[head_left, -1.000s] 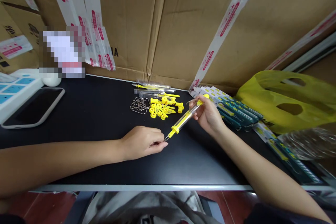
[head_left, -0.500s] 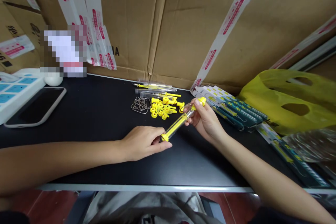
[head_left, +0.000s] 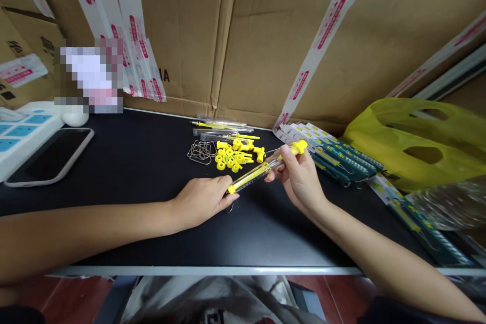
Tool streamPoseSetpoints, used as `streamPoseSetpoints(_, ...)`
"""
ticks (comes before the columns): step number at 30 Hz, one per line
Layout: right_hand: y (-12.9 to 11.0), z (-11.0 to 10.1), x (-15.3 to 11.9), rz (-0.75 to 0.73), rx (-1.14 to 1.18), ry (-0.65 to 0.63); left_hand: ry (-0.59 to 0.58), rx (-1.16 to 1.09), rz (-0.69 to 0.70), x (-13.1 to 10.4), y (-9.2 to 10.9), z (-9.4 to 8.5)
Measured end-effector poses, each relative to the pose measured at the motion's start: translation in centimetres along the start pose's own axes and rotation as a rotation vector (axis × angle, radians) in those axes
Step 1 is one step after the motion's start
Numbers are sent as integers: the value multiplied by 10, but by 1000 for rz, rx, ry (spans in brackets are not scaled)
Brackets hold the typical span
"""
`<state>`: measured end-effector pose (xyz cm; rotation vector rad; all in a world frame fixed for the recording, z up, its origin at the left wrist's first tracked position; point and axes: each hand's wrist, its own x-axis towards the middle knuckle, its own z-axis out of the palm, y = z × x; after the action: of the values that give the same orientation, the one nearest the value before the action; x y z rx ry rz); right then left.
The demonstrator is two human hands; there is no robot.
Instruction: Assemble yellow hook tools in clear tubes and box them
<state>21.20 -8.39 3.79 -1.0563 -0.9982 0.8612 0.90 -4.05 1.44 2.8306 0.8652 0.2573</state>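
Note:
A slim spring scale (head_left: pixel 250 177) with a clear tube and yellow end pieces is held slantwise above the black table, its right end higher. My left hand (head_left: pixel 201 200) pinches the lower yellow end between thumb and fingers. A small metal hook (head_left: pixel 229 208) shows just under those fingers. Round the upper end, near a yellow cap (head_left: pixel 299 147), the fingers of my right hand (head_left: pixel 301 177) are closed, thumb on top. Behind the scale lie a pile of small yellow plastic parts (head_left: pixel 230 158), bent wire loops (head_left: pixel 201 152) and several clear tubes (head_left: pixel 224 129).
Packaged spring scales (head_left: pixel 330 154) are stacked at the right, beside a yellow plastic bag (head_left: pixel 379 136). A phone (head_left: pixel 53 157) and a white power strip (head_left: pixel 28 126) lie at the left. Taped cardboard (head_left: pixel 182 35) stands along the back edge.
The scale has tilted flatter. Its yellow cap has moved right with my right hand, farther from the left end, and the metal hook now shows below my left fingers.

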Motion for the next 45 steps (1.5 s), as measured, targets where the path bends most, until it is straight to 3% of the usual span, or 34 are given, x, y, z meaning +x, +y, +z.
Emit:
streamPoseSetpoints(7,-2,-2,1,57,-9,29,67,-9,-1,1,-3,-4)
streamPoseSetpoints(13,-5,-10,14,77,-50,24,104,-644,-85,4,-10,-3)
streamPoseSetpoints(15,-4,-12,17,99,-26,31,109,-753,-79,4,-12,-2)
streamPoseSetpoints(18,-1,-13,19,153,-6,33,130,-661,-20,4,-14,-2)
streamPoseSetpoints(24,-3,-24,32,137,24,88,225,-132,266,1,-17,-6)
streamPoseSetpoints(28,-5,-26,34,123,9,117,284,-14,312,0,-17,-5)
streamPoseSetpoints(33,0,-12,18,198,48,-16,222,-76,286,-1,-16,-3)
streamPoseSetpoints(39,-5,-5,6,199,148,-76,74,-387,25,-6,-7,-11)
streamPoseSetpoints(45,-9,2,-8,106,135,-170,122,-410,-33,-4,-11,-15)
